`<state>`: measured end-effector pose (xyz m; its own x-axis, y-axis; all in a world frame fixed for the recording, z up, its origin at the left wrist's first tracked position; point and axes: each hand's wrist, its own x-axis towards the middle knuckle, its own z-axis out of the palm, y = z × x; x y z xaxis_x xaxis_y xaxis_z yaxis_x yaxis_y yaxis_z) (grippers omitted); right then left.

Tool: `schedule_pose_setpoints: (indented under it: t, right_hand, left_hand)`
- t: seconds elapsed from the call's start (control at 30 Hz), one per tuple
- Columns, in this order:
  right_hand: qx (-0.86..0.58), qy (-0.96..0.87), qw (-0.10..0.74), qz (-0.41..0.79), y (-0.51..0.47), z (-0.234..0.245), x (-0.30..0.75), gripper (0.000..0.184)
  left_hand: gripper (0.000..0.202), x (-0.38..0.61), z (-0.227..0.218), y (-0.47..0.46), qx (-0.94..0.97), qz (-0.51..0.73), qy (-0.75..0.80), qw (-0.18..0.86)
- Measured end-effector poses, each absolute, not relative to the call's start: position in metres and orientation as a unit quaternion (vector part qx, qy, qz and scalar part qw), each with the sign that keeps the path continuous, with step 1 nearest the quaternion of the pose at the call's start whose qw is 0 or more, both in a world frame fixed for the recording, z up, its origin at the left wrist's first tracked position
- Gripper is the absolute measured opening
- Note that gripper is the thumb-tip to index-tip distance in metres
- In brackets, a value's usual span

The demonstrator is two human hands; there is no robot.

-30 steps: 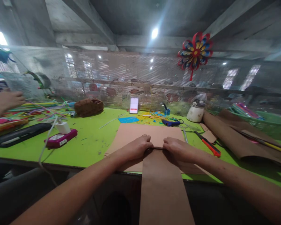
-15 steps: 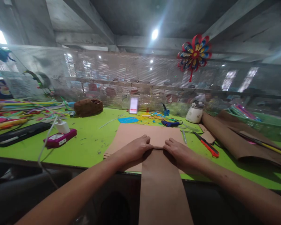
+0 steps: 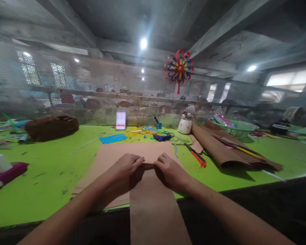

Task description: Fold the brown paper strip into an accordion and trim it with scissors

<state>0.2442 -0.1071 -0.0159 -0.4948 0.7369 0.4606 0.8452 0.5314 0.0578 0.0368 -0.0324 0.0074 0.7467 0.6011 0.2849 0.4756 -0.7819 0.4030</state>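
A long strip of brown paper runs from the table's near edge down toward me. My left hand and my right hand pinch its folded far end side by side, fingers curled over the crease. The strip lies on a stack of pinkish-brown card sheets on the green table.
An orange-handled utility knife and rolled brown paper lie to the right, with a green basket behind. A blue glue gun, white pot, phone, brown bag and magenta box stand around. A mesh screen backs the table.
The view has swung to the right, so the table's left side has slid out of sight. Both hands stay on the fold and have drawn slightly closer together.
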Motion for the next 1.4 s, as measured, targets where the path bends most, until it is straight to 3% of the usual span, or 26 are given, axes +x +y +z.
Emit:
schedule_pose_setpoints:
  t: [0.1,0.23,0.53,0.7,1.03,1.4]
  right_hand:
    - [-0.469,-0.841,0.213,-0.168,-0.108,-0.013,0.238,0.015]
    - [-0.473,-0.825,0.239,-0.194,-0.107,-0.016,0.235,0.017]
    - [-0.480,-0.808,0.243,-0.241,-0.092,-0.008,0.220,0.015]
    - [-0.521,-0.779,0.247,-0.246,-0.084,-0.012,0.215,0.014]
    - [-0.612,-0.741,0.160,-0.226,-0.075,-0.004,0.213,0.016]
    - [-0.598,-0.721,0.210,-0.279,-0.072,0.006,0.208,0.016]
  left_hand:
    - [0.049,0.042,0.022,-0.023,0.898,0.163,0.319,0.253]
    - [0.041,0.036,0.030,-0.021,0.860,0.140,0.308,0.382]
    - [0.028,0.029,0.011,-0.033,0.681,0.218,0.307,0.628]
    - [0.026,0.034,0.010,-0.039,0.652,0.263,0.329,0.630]
    - [0.033,0.041,0.003,-0.045,0.671,0.269,0.313,0.616]
    - [0.022,0.046,-0.002,-0.042,0.579,0.291,0.223,0.728]
